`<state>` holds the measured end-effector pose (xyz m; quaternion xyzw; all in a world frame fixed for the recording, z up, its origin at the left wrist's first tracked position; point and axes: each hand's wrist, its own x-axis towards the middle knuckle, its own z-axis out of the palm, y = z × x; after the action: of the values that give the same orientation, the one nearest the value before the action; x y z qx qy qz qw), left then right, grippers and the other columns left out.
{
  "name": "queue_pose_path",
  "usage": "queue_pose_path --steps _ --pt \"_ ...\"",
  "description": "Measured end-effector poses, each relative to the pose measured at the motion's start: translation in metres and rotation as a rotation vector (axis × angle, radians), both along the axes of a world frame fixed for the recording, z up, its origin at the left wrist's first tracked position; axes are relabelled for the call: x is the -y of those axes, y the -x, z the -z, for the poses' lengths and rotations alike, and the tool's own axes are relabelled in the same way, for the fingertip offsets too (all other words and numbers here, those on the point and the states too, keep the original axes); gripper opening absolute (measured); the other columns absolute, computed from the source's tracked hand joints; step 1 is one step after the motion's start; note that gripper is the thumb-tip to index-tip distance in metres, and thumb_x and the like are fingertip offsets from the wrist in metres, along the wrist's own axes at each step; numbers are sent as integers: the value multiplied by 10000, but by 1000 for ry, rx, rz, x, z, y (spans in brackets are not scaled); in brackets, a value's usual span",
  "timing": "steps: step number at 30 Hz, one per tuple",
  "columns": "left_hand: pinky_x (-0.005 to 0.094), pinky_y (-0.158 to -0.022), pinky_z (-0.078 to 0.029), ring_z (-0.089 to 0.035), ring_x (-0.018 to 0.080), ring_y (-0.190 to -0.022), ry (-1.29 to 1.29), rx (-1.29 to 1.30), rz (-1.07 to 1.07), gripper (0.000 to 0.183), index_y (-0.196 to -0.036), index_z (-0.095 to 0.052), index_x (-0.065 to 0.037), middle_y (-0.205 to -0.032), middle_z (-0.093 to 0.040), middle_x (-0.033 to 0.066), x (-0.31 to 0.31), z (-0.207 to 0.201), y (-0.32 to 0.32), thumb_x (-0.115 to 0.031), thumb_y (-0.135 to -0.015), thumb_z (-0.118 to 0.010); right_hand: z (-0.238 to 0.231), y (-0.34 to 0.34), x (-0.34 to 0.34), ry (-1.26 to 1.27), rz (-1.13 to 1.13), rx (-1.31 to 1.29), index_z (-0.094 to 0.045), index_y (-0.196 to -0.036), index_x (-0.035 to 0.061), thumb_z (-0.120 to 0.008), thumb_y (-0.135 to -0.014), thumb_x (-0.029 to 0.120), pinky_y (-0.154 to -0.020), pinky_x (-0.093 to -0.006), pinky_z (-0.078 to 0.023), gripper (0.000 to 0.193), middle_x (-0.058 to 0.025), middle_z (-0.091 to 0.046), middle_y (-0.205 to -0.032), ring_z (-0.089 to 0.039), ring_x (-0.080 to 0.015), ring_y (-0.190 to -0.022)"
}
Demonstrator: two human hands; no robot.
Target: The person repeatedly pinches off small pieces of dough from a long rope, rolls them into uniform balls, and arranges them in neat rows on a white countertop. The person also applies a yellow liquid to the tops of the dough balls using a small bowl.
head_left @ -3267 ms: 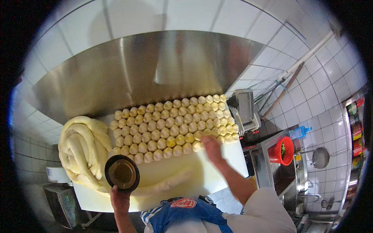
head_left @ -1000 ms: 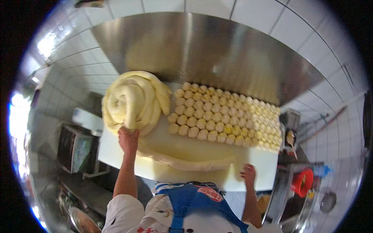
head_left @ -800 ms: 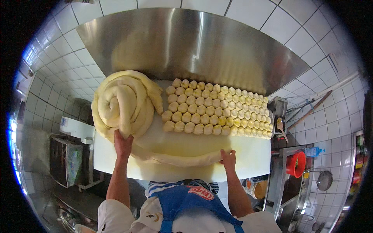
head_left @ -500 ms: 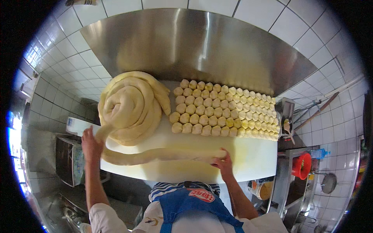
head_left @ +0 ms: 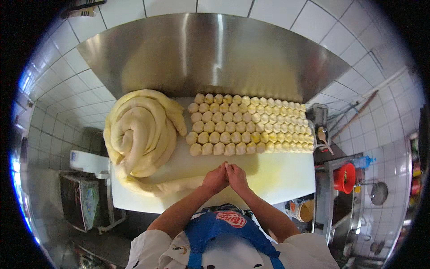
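A thick, pale dough rope [head_left: 172, 186] runs from the large coil of dough [head_left: 143, 130] along the near part of the white work surface [head_left: 273, 181]. My left hand [head_left: 216, 180] is closed around the rope near its right end. Pressed up against it, my right hand [head_left: 236, 176] is closed at the same end, thumbs and fingertips meeting. The dough's tip is hidden between the two hands. Just beyond them, several rows of small round dough balls [head_left: 228, 127] sit close together, some with a yellowish sheen.
A metal panel [head_left: 215, 58] rises behind the table against white tiles. To the right are a red bowl [head_left: 344, 178], a grey pan [head_left: 379, 193] and a wooden spoon [head_left: 324, 136]. A white bucket [head_left: 301, 210] stands below the table's right edge.
My left hand has moved right from beside the coil to the rope's end, meeting my right hand, which shifted a little left. The camera view has shifted too.
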<state>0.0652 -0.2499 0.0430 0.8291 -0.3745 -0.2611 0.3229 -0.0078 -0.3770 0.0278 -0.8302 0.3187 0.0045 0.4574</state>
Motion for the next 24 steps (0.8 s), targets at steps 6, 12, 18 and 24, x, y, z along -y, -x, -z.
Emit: queue_pose_path --steps 6,12,18,24 --pt "502 -827 -572 -683 412 -998 93 5 73 761 -1443 -347 -72 -1190 -661 233 -22 0 -4 -292 -831 -743 -30 -2 -37 42 287 159 -713 -1109 -4 -500 -1020 240 -856 -437 -537 336 -240 -725 -996 -699 -391 -962" --pt "521 -774 -578 -708 415 -908 91 41 72 421 -1288 -459 -59 -1119 -686 211 -24 -26 -10 -227 -929 -602 -51 2 -70 203 288 182 -670 -990 -27 -510 -1026 320 -829 -487 -522 384 -284 -689 -958 -666 -466 -935" --pt "488 -749 -575 -707 370 -884 31 126 136 186 -1008 -553 -46 -976 -669 175 -6 -5 -14 -221 -945 -567 -71 -17 -57 160 443 40 -701 -952 -38 -629 -933 364 -813 -465 -543 408 -265 -719 -918 -702 -428 -891" --pt "424 -741 -563 -674 298 -835 378 -332 -55 167 -1005 -574 -63 -897 -651 101 20 63 -40 -214 -934 -588 -110 -80 -84 239 1 489 -725 -1002 -10 -675 -893 290 -801 -428 -549 323 -181 -733 -918 -708 -316 -881"
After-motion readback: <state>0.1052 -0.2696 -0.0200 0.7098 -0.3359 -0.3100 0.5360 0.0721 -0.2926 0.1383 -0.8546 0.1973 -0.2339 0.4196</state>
